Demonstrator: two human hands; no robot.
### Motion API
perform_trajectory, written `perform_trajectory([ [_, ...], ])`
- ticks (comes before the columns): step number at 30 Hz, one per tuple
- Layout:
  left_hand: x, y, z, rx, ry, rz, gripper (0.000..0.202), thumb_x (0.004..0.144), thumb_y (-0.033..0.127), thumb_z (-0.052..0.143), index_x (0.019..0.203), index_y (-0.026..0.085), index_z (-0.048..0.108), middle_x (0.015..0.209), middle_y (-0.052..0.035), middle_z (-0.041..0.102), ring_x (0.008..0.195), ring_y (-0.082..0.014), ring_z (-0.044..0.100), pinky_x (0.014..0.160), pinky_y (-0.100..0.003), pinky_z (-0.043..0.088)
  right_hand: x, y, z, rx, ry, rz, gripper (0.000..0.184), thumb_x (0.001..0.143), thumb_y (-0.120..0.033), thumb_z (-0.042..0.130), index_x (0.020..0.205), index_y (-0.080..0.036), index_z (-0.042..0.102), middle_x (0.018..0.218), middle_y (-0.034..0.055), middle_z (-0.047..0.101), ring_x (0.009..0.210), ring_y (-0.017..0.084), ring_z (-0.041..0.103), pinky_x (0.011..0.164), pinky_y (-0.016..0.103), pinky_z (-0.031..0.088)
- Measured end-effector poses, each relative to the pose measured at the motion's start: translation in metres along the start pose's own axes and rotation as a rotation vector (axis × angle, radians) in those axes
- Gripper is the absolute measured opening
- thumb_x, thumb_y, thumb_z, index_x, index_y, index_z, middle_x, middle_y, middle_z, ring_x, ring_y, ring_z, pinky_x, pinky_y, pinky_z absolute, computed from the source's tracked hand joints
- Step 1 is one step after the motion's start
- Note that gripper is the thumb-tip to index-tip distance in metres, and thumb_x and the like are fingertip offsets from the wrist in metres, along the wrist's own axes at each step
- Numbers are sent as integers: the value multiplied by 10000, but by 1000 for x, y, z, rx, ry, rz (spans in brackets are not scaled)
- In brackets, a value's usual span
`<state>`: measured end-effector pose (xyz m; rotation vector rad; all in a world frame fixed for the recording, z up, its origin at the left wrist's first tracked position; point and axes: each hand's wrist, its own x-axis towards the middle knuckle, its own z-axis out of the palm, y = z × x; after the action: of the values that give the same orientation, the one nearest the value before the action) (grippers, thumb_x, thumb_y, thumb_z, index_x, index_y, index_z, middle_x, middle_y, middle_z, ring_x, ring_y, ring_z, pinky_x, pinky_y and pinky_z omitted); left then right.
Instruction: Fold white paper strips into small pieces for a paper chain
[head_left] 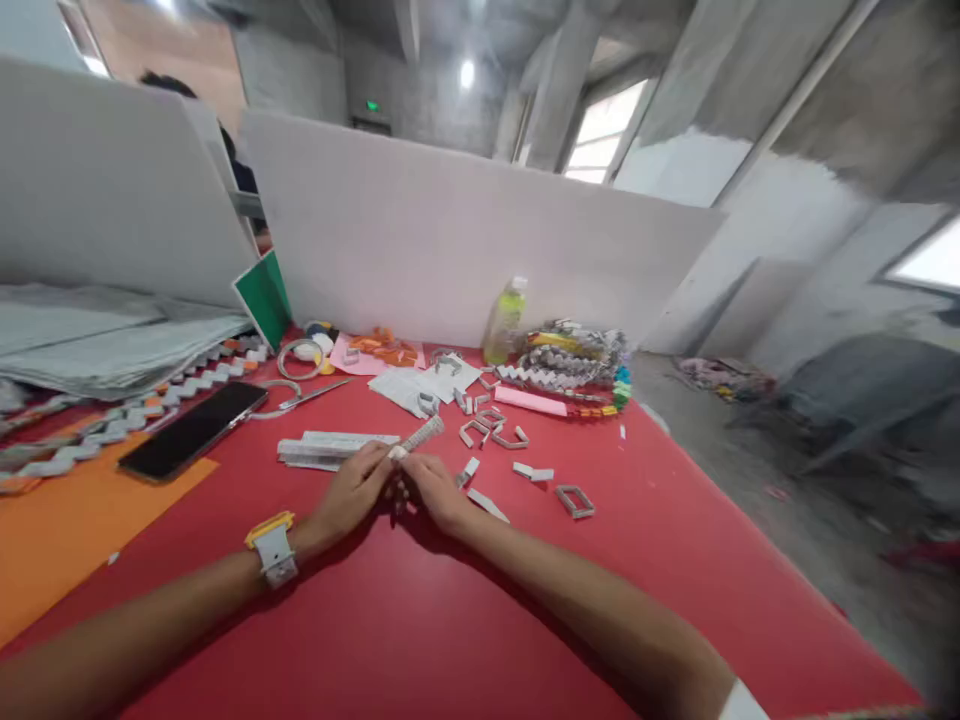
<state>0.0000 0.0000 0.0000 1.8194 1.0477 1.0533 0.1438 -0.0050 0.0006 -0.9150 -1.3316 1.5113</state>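
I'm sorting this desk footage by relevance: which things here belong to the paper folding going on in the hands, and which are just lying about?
In use:
left hand and right hand, together gripping the folded paper chain
loose folded paper pieces
stack of paper strips

Lying about:
phone
drink bottle
scissors
tape roll
orange sheet

Grey folded-paper chain strip (420, 437), tilted up-right, w/ near end pinched above red table.
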Motion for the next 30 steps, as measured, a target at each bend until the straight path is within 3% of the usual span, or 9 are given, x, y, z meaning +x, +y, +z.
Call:
perform_trajectory([
  [2,-1,0,2,-76,9,-61,415,943,521,399,883,164,601,826,-52,606,684,-164,556,621,-297,497,0,1,0,-2,-3,9,666,705,-801,538,543,-155,547,443,-10,515,401,75,458,415,205,347],
  [5,-2,0,2,-92,32,-86,433,963,509,350,980,171,620,873,-68,643,731,-184,606,668,-325,533,0,2,-1,8,-1,49,635,777,-745,495,551,-155,560,453,15,552,407,94,498,421,217,385],
  [9,0,-1,-2,30,106,-14,404,906,466,488,1123,170,657,1118,-110,670,1032,-243,635,942,-405,505,-3,2,-3,44,34,97,558,782,-661,532,552,-154,571,449,14,554,381,104,505,413,235,425],
  [12,-1,-1,-4,15,104,-56,445,891,427,517,1226,149,612,1101,-106,683,980,-230,650,893,-384,525,-7,-1,-2,19,32,113,557,767,-667,563,558,-151,574,458,9,552,392,107,528,418,233,441],
  [20,-4,2,-6,177,195,71,412,879,357,561,1252,194,625,1008,-59,629,839,-175,600,812,-327,534,-6,1,-3,63,37,145,474,785,-616,608,662,-161,553,452,-26,531,390,119,543,432,251,479],
  [25,-1,-1,-6,100,166,-48,380,873,441,555,1124,177,663,1065,-85,674,979,-228,638,873,-370,528,-4,4,-5,94,30,90,457,820,-596,591,703,-154,575,504,-1,589,455,127,595,535,272,516],
  [28,1,-2,-6,8,130,-139,413,873,495,542,1082,158,657,1010,-89,703,922,-233,660,844,-377,538,-3,7,-5,153,34,78,486,790,-633,620,758,-149,594,516,-7,597,465,134,601,562,291,529],
  [30,2,-2,-6,25,128,-131,403,877,499,530,1041,160,670,978,-86,707,895,-231,659,848,-382,533,-2,8,-6,185,40,81,510,764,-649,645,799,-142,606,534,-4,613,474,138,611,577,300,535],
])
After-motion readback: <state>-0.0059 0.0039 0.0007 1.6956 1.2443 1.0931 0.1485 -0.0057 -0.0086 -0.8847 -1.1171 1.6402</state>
